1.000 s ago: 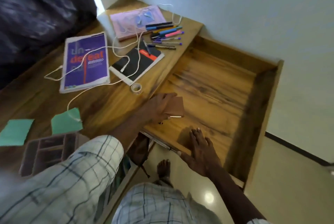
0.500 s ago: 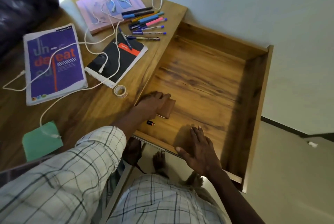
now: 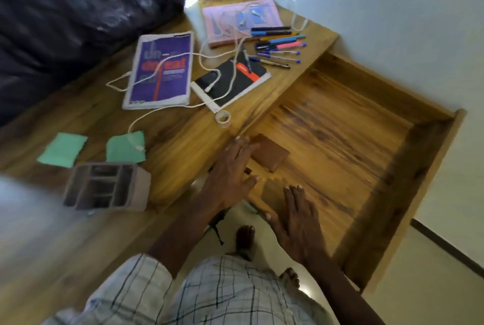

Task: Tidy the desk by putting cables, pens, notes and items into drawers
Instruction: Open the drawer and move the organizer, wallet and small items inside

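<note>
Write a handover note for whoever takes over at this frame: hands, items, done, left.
Left hand: open, fingers spread beside the brown wallet, holding nothing.
Right hand: open, flat at the front edge of the open drawer.
Done: wallet lies in the drawer.
Left: pens, white cable, green notes and tape roll are on the desk, none in the drawer.

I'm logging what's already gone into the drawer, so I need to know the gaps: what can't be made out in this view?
Head view only:
- Small dark item in the drawer: mostly covered by the left hand, unidentifiable.
- Brown wallet: near edge under that hand; contact unclear.
- Drawer's front edge: partly covered by the right hand.
- Desk organizer: motion blur hides its compartments' contents.
</note>
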